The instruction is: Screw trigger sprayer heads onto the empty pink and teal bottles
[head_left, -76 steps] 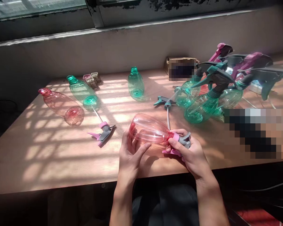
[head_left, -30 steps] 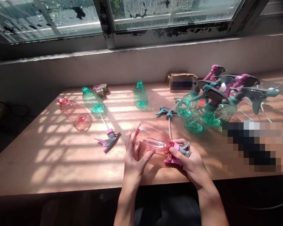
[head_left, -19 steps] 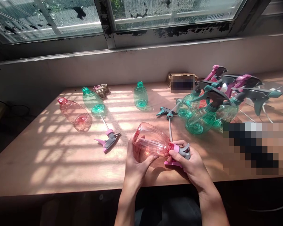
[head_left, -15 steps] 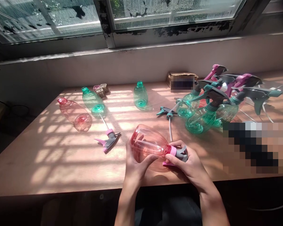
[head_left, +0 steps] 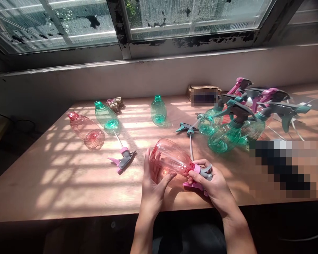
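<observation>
A clear pink spray bottle lies tilted on its side just above the table's front part. Its wide base rests in my left hand, fingers behind it and thumb along the near side. My right hand is closed on the pink-and-grey spray head at the bottle's neck, thumb and fingers pinching around the pink collar. The pink trigger points down toward the table. Behind the bottle lies a loose teal-and-grey spray head with its tube. Left of my hands is a loose pink-and-grey spray head.
On the wooden table, a pink bottle and two green bottles, one leaning and one upright, have no heads. Several bottles with heads, such as a green spray bottle, crowd the right. A cardboard box sits by the wall.
My right-hand fingers have shifted around the collar and spray head. The bottle stays in nearly the same place in both hands. The camera view has tilted slightly.
</observation>
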A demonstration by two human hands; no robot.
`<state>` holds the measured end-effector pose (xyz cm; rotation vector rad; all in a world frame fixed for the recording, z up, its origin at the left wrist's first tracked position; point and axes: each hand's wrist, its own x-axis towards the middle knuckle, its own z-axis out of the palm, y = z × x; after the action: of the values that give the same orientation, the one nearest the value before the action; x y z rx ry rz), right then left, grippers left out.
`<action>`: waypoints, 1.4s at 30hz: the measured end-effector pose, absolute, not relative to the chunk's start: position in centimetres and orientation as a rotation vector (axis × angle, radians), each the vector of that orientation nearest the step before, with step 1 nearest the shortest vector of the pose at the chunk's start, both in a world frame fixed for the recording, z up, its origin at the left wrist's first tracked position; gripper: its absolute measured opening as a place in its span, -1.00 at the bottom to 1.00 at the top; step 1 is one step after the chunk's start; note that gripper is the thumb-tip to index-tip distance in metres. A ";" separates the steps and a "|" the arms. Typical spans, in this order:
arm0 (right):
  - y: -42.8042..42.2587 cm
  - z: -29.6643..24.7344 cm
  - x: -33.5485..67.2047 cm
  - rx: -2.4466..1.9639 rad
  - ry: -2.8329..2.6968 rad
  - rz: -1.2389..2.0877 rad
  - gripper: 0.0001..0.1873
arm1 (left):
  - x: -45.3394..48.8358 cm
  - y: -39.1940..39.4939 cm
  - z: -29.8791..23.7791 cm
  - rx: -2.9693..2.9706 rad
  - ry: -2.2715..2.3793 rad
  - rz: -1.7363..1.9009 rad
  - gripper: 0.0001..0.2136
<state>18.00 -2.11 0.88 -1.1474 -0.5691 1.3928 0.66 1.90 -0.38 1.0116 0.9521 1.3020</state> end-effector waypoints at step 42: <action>-2.7 0.5 18.4 -1.144 -0.578 1.453 -0.52 | 0.6 1.2 0.4 0.989 0.988 1.388 -0.31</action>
<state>18.42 -2.65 0.45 -1.1442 -0.5781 1.4534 0.65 1.16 0.45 0.9886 0.9884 1.3883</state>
